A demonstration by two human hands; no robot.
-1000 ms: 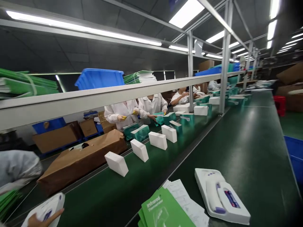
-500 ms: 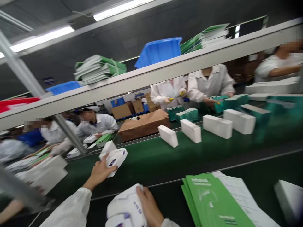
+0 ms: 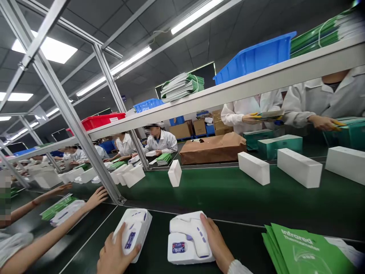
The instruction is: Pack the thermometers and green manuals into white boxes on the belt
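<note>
My left hand [image 3: 118, 247] grips a white tray [image 3: 137, 228] with a white device and a battery pack in it, tilted over the dark near surface. Beside it, a second white tray [image 3: 175, 257] holds a white infrared thermometer [image 3: 194, 232] and batteries. My right hand [image 3: 216, 241] is closed on that tray's right edge, thumb on top. Green booklets [image 3: 308, 247] marked "Infrared Thermometer" lie at the lower right, over white sheets.
White boxes [image 3: 253, 167] stand on the green belt [image 3: 205, 190] ahead. A metal post [image 3: 76, 110] and shelf rail [image 3: 256, 85] cross the view. At left, a co-worker's arms [image 3: 57, 228] reach over booklets. More people in white coats work opposite.
My left hand has come back from the belt to the near surface with a tray. The view has swung left, and a lone white box stands on the belt near the post.
</note>
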